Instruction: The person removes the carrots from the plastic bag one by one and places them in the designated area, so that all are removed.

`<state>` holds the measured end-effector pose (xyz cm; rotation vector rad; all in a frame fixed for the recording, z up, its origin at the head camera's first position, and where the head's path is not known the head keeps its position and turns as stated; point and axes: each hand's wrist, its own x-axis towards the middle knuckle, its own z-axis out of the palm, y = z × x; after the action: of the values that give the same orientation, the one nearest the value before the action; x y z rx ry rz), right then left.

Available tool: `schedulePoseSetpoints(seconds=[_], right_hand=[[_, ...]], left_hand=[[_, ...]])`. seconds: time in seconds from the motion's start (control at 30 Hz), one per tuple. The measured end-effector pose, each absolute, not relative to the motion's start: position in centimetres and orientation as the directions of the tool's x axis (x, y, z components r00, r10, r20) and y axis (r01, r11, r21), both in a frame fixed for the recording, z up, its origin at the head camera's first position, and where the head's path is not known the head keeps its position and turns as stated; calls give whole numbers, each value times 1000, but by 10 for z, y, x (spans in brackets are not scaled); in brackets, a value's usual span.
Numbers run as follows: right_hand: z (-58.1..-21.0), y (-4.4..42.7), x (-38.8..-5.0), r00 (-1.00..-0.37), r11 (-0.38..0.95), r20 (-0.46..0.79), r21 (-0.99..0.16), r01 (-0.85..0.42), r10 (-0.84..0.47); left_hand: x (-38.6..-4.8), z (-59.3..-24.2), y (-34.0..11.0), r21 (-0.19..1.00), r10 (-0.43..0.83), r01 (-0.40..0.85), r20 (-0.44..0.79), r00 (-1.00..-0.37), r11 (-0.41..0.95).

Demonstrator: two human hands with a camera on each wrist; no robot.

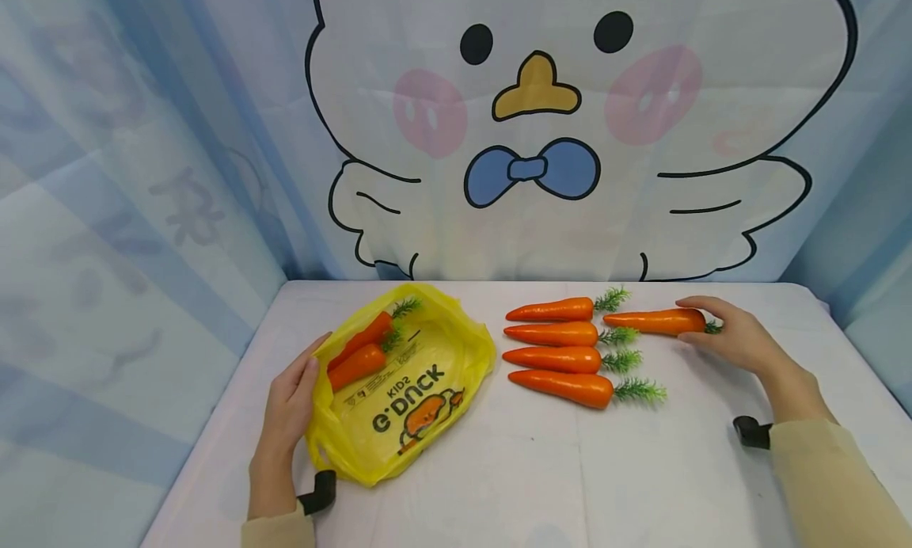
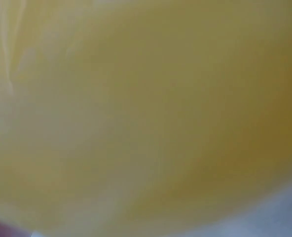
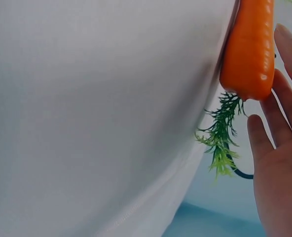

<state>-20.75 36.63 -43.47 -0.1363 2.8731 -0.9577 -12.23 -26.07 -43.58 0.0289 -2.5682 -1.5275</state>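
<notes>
My left hand (image 1: 288,397) grips the left rim of a yellow plastic bag (image 1: 399,421), thumb on its near face. Two orange carrots (image 1: 359,366) with green tops lie inside the bag. Yellow plastic (image 2: 136,98) fills the left wrist view, blurred. At the right, my right hand (image 1: 737,338) is around the thick end of a carrot (image 1: 655,321) lying on the table, fingers extended on either side. In the right wrist view the hand (image 3: 284,133) has spread fingers beside the carrot (image 3: 249,54), a fingertip near its end, the green leaves (image 3: 222,133) hanging below.
Several more carrots (image 1: 552,358) lie in a column between the bag and my right hand, tips to the left, green tops to the right. The white table (image 1: 527,485) reaches back to a curtain (image 1: 527,239) with a cartoon figure.
</notes>
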Motion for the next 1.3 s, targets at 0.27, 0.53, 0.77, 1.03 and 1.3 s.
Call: schedulePoseSetpoints(seconds=[0.27,0.53,0.77,1.03,1.3], right_hand=[[-432,354,-202,-990,770,24,-626,-124,-140],[-422,327,-194,-982,746,100,-639,-188,-162],[-410,309,-190,-968,721,154,-645,-252,-200],[-402,291,-188,-949,695,196,-646,-315,-249],[-398,274,-188,-924,673,248,-634,-381,-290]], left_hand=[[-123,-435,-261,872,-88,79,138,-986,483],[-123,-435,-260,876,-87,67,123,-989,477],[-123,-433,-260,883,-79,88,140,-987,462],[-123,-434,-261,886,-73,114,164,-984,449],[-123,-435,-261,878,-77,120,175,-982,463]])
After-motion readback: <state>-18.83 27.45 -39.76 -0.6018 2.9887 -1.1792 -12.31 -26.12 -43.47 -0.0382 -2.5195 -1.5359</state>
